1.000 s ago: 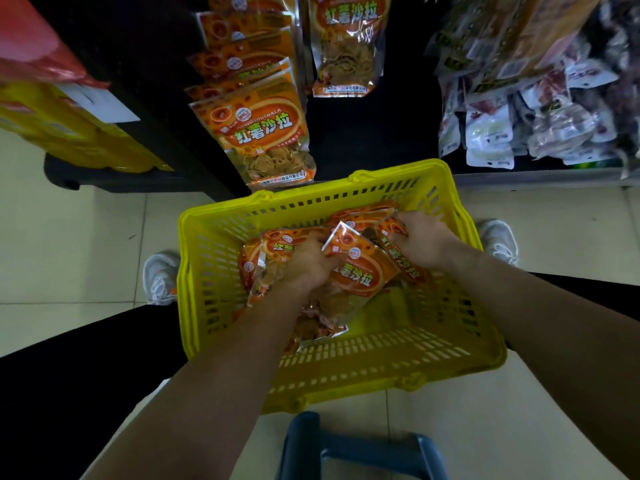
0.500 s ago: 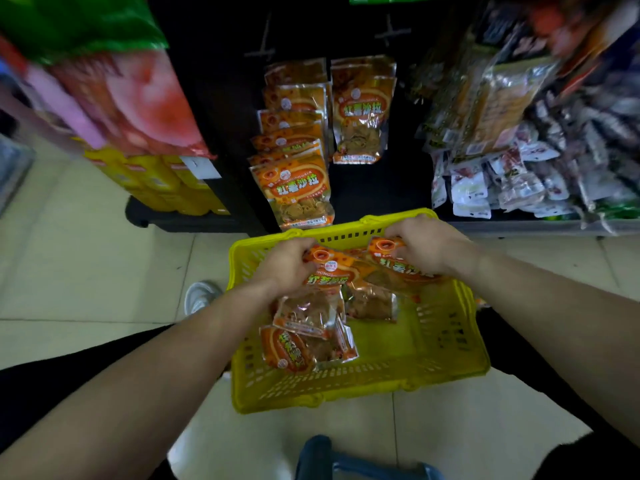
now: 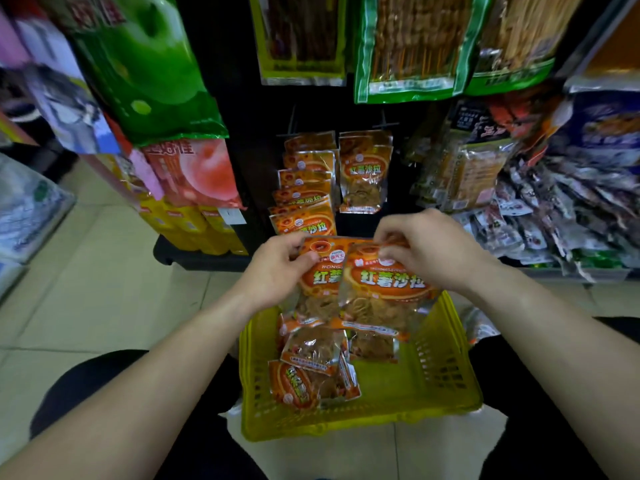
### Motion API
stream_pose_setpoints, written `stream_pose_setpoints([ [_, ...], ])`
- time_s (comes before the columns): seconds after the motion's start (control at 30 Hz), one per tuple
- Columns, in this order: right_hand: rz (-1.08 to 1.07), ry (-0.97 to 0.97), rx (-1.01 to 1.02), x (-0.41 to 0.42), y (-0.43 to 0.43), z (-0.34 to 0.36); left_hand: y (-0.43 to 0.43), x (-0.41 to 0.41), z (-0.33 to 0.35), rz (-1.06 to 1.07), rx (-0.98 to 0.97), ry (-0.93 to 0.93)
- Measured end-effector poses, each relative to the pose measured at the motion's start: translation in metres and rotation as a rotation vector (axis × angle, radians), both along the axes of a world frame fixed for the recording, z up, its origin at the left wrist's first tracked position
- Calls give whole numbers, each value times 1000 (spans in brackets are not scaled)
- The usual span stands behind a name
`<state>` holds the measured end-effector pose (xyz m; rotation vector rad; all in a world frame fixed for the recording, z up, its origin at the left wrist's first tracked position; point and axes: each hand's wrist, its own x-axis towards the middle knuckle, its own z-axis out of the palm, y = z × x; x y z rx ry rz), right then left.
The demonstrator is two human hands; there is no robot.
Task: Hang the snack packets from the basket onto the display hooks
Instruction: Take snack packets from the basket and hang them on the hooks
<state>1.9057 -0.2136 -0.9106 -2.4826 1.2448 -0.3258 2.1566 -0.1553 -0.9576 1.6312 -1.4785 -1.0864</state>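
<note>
A yellow plastic basket (image 3: 446, 382) sits on the floor between my legs, holding several orange snack packets (image 3: 304, 372). Above it, my left hand (image 3: 273, 275) grips the top left corner of one orange packet (image 3: 320, 282). My right hand (image 3: 429, 251) pinches the top edge of a second orange packet (image 3: 384, 296) that overlaps the first. Both packets hang above the basket. Straight ahead on the dark display, two hooks carry matching orange packets: a long row on the left hook (image 3: 304, 195) and a few on the right hook (image 3: 363, 171).
Green and pink bags (image 3: 152, 71) hang at upper left, with yellow boxes (image 3: 194, 226) below them. Skewer-type snack bags (image 3: 408, 46) hang above the hooks. Piles of small packets (image 3: 540, 216) fill the shelf at right. Beige tiled floor (image 3: 97, 271) lies to the left.
Both hands have lifted two orange packets out of the basket and raised them toward the display. My head has tilted up, so more of the upper shelves shows.
</note>
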Motion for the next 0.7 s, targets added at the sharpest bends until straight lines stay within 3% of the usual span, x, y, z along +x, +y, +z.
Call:
stream_pose_setpoints([
  [0.1, -9, -124, -87, 10, -10, 5, -9, -15, 7, -8, -21, 85],
  [0.4, -176, -154, -58, 16, -40, -4, -32, -38, 9, 4, -25, 265],
  [0.47, -219, -186, -17, 17, -46, -6, -35, -41, 9, -26, -45, 229],
  [0.57, -246, -207, 45, 22, -50, -7, -41, -47, 8, 42, -127, 25],
  [0.7, -198, -175, 62, 20, -55, -3, -50, -44, 15, 145, -105, 55],
])
